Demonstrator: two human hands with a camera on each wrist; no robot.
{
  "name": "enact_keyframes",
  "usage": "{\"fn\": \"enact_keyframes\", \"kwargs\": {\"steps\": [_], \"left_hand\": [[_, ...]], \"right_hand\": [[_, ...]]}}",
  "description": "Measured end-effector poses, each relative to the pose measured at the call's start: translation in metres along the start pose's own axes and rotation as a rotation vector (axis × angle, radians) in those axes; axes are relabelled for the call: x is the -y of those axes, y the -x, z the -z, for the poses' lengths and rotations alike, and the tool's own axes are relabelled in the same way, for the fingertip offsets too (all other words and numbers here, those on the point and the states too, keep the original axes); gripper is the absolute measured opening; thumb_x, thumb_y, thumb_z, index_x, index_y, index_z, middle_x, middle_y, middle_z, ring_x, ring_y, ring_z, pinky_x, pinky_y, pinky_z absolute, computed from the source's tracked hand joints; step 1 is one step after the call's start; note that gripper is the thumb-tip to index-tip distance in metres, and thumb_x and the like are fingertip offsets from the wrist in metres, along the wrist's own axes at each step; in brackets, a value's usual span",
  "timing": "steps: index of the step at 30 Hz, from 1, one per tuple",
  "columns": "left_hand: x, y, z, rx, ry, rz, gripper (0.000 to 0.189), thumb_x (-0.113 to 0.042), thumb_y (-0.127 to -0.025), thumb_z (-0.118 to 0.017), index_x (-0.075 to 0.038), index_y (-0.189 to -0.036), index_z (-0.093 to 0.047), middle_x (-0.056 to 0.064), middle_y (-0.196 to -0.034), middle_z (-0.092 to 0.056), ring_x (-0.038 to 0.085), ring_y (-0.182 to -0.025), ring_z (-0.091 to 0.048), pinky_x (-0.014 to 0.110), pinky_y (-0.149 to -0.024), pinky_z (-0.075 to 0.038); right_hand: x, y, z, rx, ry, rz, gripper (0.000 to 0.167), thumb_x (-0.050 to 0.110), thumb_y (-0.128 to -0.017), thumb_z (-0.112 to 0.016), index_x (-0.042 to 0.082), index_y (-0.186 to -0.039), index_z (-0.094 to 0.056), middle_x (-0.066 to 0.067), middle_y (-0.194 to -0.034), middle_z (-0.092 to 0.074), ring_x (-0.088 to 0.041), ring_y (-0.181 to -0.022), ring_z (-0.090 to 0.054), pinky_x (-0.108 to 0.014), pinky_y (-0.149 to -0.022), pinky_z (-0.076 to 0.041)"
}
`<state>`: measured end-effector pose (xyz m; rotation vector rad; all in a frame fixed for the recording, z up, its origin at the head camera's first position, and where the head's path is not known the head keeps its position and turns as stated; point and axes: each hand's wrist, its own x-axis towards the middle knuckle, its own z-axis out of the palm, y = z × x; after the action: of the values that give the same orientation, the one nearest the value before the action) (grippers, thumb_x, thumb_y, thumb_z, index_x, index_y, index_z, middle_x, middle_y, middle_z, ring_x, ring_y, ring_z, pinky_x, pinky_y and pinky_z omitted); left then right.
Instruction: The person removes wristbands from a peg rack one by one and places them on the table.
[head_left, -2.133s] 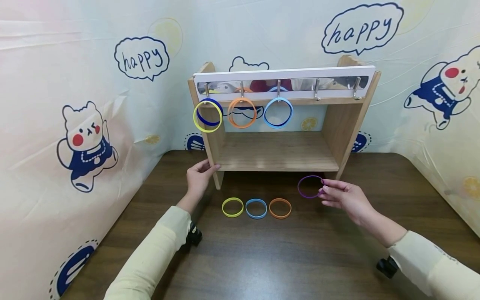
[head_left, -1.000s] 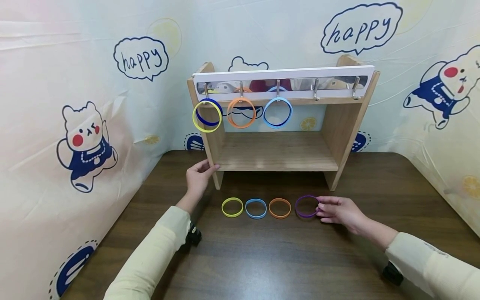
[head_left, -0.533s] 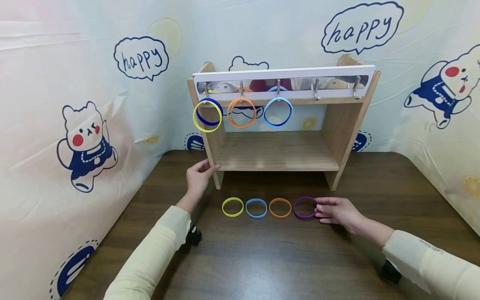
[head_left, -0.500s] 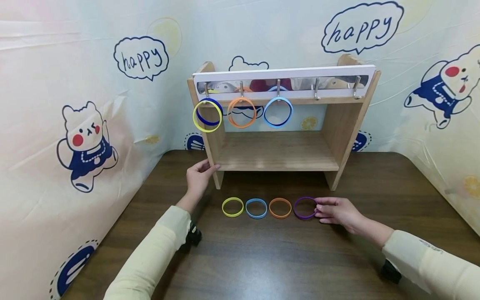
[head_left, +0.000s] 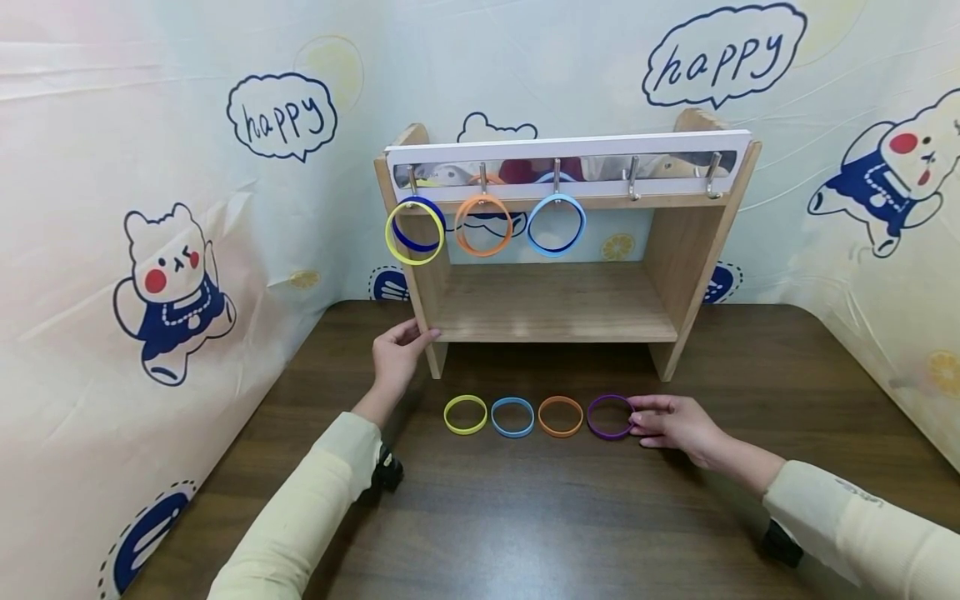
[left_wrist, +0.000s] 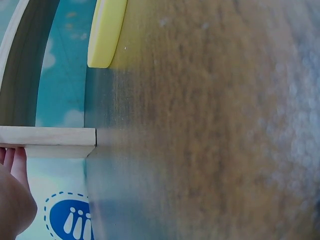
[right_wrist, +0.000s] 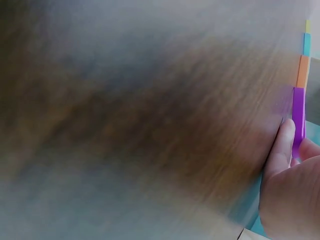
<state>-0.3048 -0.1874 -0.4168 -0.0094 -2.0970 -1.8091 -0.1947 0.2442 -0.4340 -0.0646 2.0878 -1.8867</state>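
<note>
A purple ring [head_left: 611,417] lies on the table, its right edge pinched between the thumb and fingers of my right hand [head_left: 678,427]. In the right wrist view the same purple ring [right_wrist: 298,112] stands as a narrow band between the fingertips. To its left, in one row, lie an orange ring [head_left: 560,433], a light blue ring [head_left: 513,434] and a yellow ring [head_left: 465,431]. My left hand [head_left: 396,358] grips the lower left side panel of the wooden shelf [head_left: 555,300], thumb at the front; its other fingers are partly hidden.
Along the shelf's top runs a white rail [head_left: 570,148] with several metal hooks. Yellow and dark blue rings [head_left: 415,260], orange rings [head_left: 484,252] and light blue rings [head_left: 557,252] hang from the left and middle hooks; two hooks at right bear nothing. A printed cloth stands behind.
My right hand has brought the purple ring down and toward me onto the table, at the right end of the row. In the last half second little has moved. The left hand stays put.
</note>
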Motion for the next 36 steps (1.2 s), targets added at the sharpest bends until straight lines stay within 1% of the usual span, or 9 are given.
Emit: {"fn": "enact_keyframes", "kwargs": {"steps": [9,16,17,20,22,23,24,26,36], "left_hand": [[0.0002,0.0003,0.0003,0.009,0.003,-0.009,0.053,-0.035,-0.075,-0.084,-0.004,-0.116,-0.071,0.013,-0.11,-0.069,0.021,-0.1,-0.064,0.037,-0.087,-0.052],[-0.0003,0.0003,0.0012,0.011,0.011,0.023,0.052,-0.034,-0.076,-0.085,-0.004,-0.117,-0.07,0.014,-0.111,-0.068,0.021,-0.101,-0.063,0.033,-0.085,-0.052],[-0.0051,0.0023,0.0012,0.014,0.006,0.028,0.051,-0.031,-0.077,-0.084,-0.003,-0.117,-0.07,0.015,-0.111,-0.068,0.022,-0.101,-0.063,0.033,-0.085,-0.052],[-0.0052,0.002,0.0011,0.013,0.01,0.02,0.049,-0.03,-0.077,-0.084,-0.003,-0.116,-0.071,0.016,-0.111,-0.068,0.022,-0.1,-0.063,0.031,-0.084,-0.053],[-0.0049,0.0019,0.0005,0.01,0.013,0.012,0.049,-0.03,-0.077,-0.084,-0.003,-0.116,-0.071,0.016,-0.111,-0.069,0.022,-0.1,-0.064,0.032,-0.084,-0.053],[-0.0044,0.0018,0.0004,0.007,0.01,0.005,0.05,-0.032,-0.076,-0.085,-0.004,-0.115,-0.071,0.015,-0.109,-0.069,0.021,-0.099,-0.064,0.031,-0.084,-0.053],[0.0008,-0.0002,0.0003,0.003,0.014,-0.002,0.052,-0.035,-0.075,-0.085,-0.005,-0.115,-0.072,0.013,-0.108,-0.069,0.02,-0.098,-0.064,0.031,-0.084,-0.053],[0.0015,-0.0002,0.0002,0.002,0.012,-0.006,0.053,-0.036,-0.074,-0.085,-0.005,-0.114,-0.072,0.012,-0.107,-0.07,0.019,-0.097,-0.064,0.032,-0.084,-0.053],[0.0004,0.0001,-0.0005,0.005,0.01,-0.01,0.052,-0.036,-0.074,-0.085,-0.006,-0.114,-0.072,0.012,-0.107,-0.07,0.02,-0.098,-0.065,0.034,-0.085,-0.053]], "right_hand": [[-0.0009,-0.0001,-0.0025,-0.022,0.043,0.012,0.047,0.005,-0.096,-0.061,-0.015,-0.134,-0.045,-0.015,-0.107,-0.066,-0.017,-0.092,-0.067,-0.032,-0.074,-0.056],[-0.001,0.0003,-0.0039,-0.046,0.062,0.018,0.045,0.006,-0.095,-0.062,-0.015,-0.132,-0.048,-0.016,-0.106,-0.066,-0.017,-0.091,-0.067,-0.031,-0.072,-0.057],[-0.0009,0.0005,-0.004,-0.047,0.066,0.021,0.045,0.007,-0.095,-0.062,-0.015,-0.132,-0.048,-0.016,-0.107,-0.066,-0.017,-0.092,-0.067,-0.032,-0.072,-0.057],[-0.0004,0.0008,-0.0045,-0.054,0.074,0.027,0.044,0.007,-0.095,-0.062,-0.015,-0.131,-0.049,-0.016,-0.107,-0.066,-0.018,-0.092,-0.067,-0.032,-0.072,-0.057],[0.0002,0.0013,-0.0051,-0.059,0.078,0.031,0.044,0.007,-0.095,-0.062,-0.016,-0.13,-0.049,-0.017,-0.107,-0.066,-0.018,-0.092,-0.067,-0.032,-0.072,-0.057],[0.0005,0.0015,-0.0053,-0.061,0.081,0.032,0.043,0.007,-0.095,-0.062,-0.016,-0.13,-0.049,-0.017,-0.107,-0.066,-0.018,-0.092,-0.067,-0.032,-0.072,-0.057],[0.0006,0.0016,-0.0055,-0.064,0.082,0.031,0.043,0.007,-0.095,-0.062,-0.016,-0.13,-0.05,-0.017,-0.106,-0.066,-0.018,-0.091,-0.067,-0.032,-0.072,-0.057],[0.0005,0.0017,-0.0057,-0.069,0.083,0.031,0.043,0.007,-0.095,-0.062,-0.015,-0.13,-0.05,-0.017,-0.107,-0.066,-0.018,-0.091,-0.067,-0.032,-0.071,-0.057],[0.0011,0.0021,-0.005,-0.069,0.094,0.038,0.041,0.005,-0.095,-0.062,-0.016,-0.129,-0.051,-0.019,-0.108,-0.066,-0.02,-0.092,-0.066,-0.034,-0.072,-0.057]]}}
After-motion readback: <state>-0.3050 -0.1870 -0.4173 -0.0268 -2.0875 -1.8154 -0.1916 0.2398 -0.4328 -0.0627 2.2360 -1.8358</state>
